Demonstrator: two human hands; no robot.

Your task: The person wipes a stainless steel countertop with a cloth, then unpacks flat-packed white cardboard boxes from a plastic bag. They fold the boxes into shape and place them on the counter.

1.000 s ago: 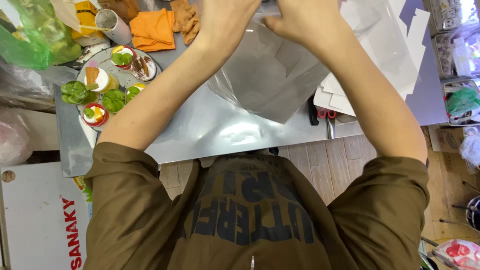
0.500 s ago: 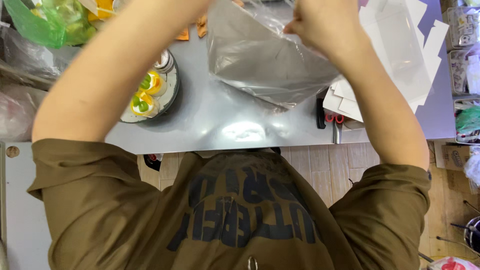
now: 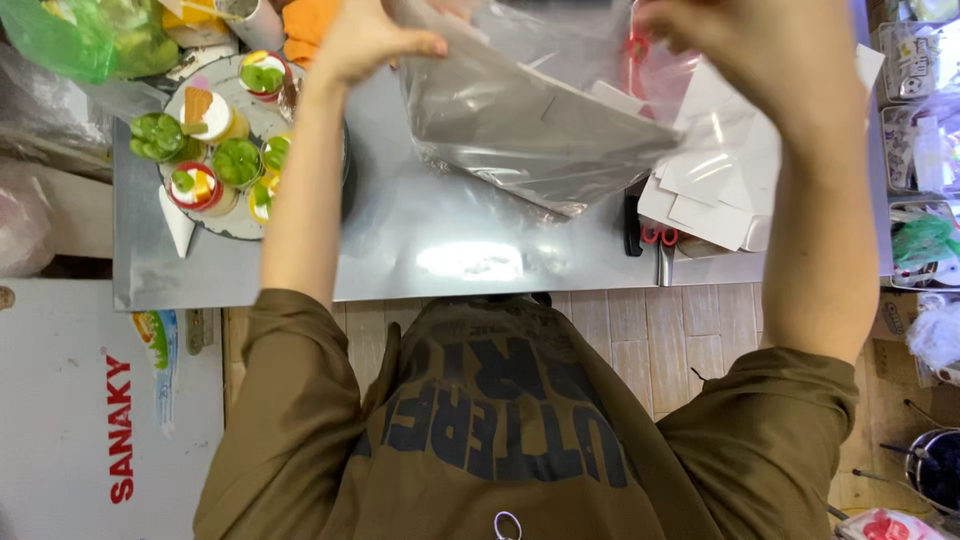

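Observation:
Both my hands hold a large clear plastic bag [image 3: 530,120] up over a steel table [image 3: 400,240]. My left hand [image 3: 370,40] pinches the bag's left edge between thumb and fingers. At the top right, my right hand [image 3: 770,50] grips the bag's other side. The bag hangs down between them, and flat white shapes show through it.
A round tray [image 3: 240,215] of small dessert cups with green and orange toppings sits left of my left arm. White folded cardboard pieces [image 3: 720,190] lie at the right, with red-handled scissors [image 3: 662,245] at the table's front edge. A green plastic bag [image 3: 90,35] is at top left.
The view has shifted, so the dessert tray shows again at the left. My hands have drawn apart, spreading the bag wider.

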